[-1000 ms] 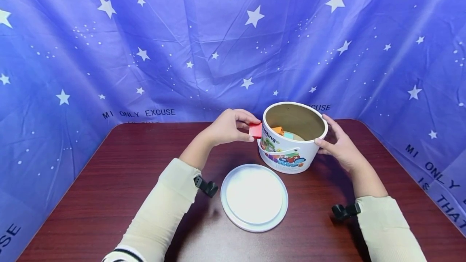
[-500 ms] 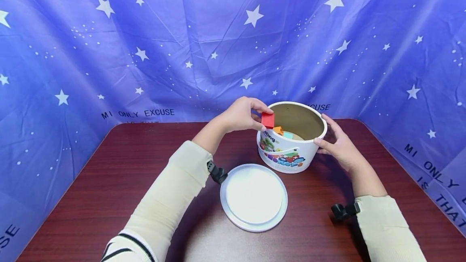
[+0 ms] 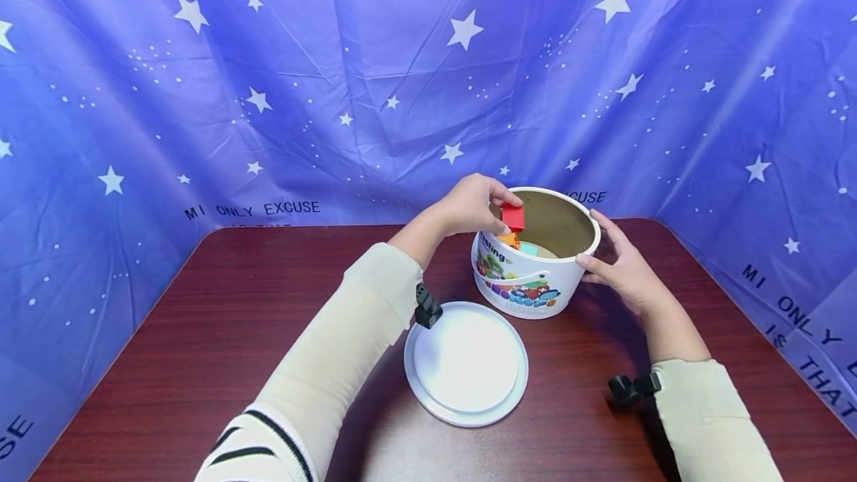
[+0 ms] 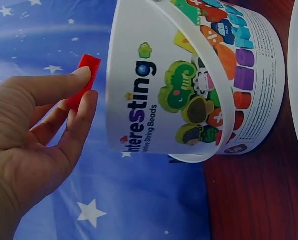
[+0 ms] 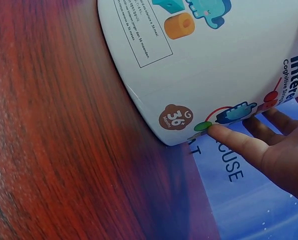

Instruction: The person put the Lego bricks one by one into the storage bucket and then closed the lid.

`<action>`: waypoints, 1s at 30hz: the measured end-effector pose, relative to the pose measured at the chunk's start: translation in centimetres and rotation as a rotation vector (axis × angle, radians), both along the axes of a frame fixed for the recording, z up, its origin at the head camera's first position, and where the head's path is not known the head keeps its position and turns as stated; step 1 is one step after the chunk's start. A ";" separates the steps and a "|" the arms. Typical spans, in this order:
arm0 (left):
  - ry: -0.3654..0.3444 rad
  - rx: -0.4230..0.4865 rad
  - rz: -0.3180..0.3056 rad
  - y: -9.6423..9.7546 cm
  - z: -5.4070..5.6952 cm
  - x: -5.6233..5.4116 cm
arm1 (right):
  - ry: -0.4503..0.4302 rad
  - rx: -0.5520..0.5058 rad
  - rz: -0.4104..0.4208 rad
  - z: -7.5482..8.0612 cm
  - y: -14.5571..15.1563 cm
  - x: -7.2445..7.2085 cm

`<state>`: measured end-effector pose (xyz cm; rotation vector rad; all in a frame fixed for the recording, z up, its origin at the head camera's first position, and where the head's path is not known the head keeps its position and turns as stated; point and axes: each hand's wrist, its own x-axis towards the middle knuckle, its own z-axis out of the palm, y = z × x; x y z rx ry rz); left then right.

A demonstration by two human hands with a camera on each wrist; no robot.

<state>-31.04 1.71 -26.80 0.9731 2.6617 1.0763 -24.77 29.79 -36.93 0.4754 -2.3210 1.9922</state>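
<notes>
A white bucket (image 3: 522, 292) with a colourful print and "Interesting" lettering stands on the table, its mouth uncovered. Inside it lie an orange piece (image 3: 509, 240) and a light blue piece (image 3: 529, 249). My left hand (image 3: 469, 205) pinches a red block (image 3: 512, 217) between thumb and fingers, over the near left part of the bucket's mouth. In the left wrist view the red block (image 4: 87, 75) shows edge-on beside the rim. My right hand (image 3: 623, 266) holds the bucket's right side, thumb in front and fingers spread behind, fingertips on its printed wall.
A round white lid (image 3: 466, 363) lies on the dark red wooden table (image 3: 268, 318), in front of the bucket. Behind the table hangs a blue curtain (image 3: 375, 80) with white stars. The bucket's white handle (image 3: 515, 279) hangs down its front.
My left hand has lifted the red block from beside the bucket's left wall and moved it right, over the mouth. The right hand and bucket stay put.
</notes>
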 end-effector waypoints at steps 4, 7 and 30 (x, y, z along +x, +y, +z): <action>-0.060 0.077 0.035 0.7 -0.3 -0.3 | 0.002 0.010 -0.003 0.0 0.0 0.0; -0.095 0.129 0.048 1.1 -0.4 -0.4 | 0.002 0.010 -0.005 -0.1 0.0 -0.1; -0.156 0.330 0.032 -0.2 -1.9 0.3 | -0.012 0.006 0.006 0.1 0.0 0.1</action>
